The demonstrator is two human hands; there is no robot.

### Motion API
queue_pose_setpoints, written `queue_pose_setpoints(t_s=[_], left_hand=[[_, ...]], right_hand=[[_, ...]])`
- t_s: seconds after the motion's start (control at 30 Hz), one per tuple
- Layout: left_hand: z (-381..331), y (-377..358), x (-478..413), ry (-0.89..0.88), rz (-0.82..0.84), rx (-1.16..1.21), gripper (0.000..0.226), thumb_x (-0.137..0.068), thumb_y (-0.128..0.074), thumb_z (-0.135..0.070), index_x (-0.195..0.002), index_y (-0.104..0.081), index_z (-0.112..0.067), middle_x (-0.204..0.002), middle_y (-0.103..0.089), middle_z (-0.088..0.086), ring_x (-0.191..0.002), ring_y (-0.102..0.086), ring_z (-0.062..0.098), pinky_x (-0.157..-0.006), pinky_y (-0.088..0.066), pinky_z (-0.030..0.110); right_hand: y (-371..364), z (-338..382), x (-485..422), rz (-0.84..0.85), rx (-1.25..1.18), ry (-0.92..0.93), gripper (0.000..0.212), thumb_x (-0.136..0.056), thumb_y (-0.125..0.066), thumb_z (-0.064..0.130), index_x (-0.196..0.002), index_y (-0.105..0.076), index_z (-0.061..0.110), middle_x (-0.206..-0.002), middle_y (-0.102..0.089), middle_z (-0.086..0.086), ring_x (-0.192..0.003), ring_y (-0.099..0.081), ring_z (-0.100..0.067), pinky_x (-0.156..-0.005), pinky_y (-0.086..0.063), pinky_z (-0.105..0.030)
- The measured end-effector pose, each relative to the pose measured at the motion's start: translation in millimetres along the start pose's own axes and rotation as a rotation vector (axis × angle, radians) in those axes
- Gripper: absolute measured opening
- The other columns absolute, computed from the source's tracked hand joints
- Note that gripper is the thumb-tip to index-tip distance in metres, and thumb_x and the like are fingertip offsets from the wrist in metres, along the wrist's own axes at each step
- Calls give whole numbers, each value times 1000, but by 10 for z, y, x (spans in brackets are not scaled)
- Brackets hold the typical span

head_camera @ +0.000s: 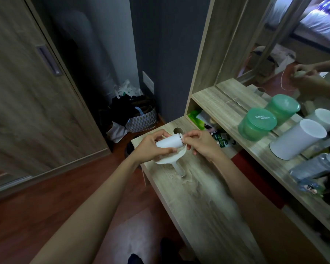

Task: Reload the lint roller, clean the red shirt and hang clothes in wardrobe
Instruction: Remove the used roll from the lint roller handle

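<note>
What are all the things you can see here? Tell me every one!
refill roll: 1, white, held above the desk
roller handle: 1, white, on the desk under the hands
cardboard tube: 1, brown, behind the hands
desk: 1, light wood
green tub: 1, on the shelf
white canister: 1, on the shelf
mirror: 1, above the shelf
basket: 1, patterned, on the floor
wardrobe: 1, wood, left
left hand: holds the roll
right hand: pinches the roll's end
</note>
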State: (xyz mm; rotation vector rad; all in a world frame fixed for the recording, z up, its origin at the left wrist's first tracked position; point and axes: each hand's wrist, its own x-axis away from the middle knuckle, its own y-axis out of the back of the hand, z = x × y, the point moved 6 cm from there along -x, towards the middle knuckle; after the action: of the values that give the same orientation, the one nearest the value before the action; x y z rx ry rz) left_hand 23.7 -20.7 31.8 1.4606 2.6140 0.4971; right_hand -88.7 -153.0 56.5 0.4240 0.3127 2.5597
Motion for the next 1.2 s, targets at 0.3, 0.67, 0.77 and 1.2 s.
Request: queue_pose_setpoints(t_s=[0.3,0.67,0.77,1.2], left_hand=[[63,61,5,40,28,67,33,-74,-83,-23,-98,-61,-14,-84,-71,10,-58,-63,7,-54,-48,19],[12,27,40,66,89,147,39,-62,-83,-39,-92,-61,-25,-81,-69,6,-59,-64,15,-49,-49,22],[7,16,53,65,107,141,38,-62,-83,-38,-92,-62,-26,-81,-70,10,-61,-65,21,-49,-50,24],[-56,77,116,70,112,217,22,-78,-79,-17,-90,-61,-23,-78,-70,4,-54,-62,16,-52,-50,28]], right_hand=[[-2,16,56,88,-94,72,24,-79,-74,20,-103,-70,21,-93,-73,-3,-71,-66,-8,-48,-49,-19],[12,124,48,143,45,117,17,-80,-72,10,-96,-67,14,-81,-69,0,-57,-60,4,-48,-47,-19],[-30,123,29,130,127,144,19,-78,-70,5,-86,-63,20,-72,-64,1,-53,-57,1,-45,-46,-23],[-17,127,144,121,-87,173,27,-79,-73,15,-106,-69,17,-93,-72,-10,-74,-67,-7,-52,-53,-20]])
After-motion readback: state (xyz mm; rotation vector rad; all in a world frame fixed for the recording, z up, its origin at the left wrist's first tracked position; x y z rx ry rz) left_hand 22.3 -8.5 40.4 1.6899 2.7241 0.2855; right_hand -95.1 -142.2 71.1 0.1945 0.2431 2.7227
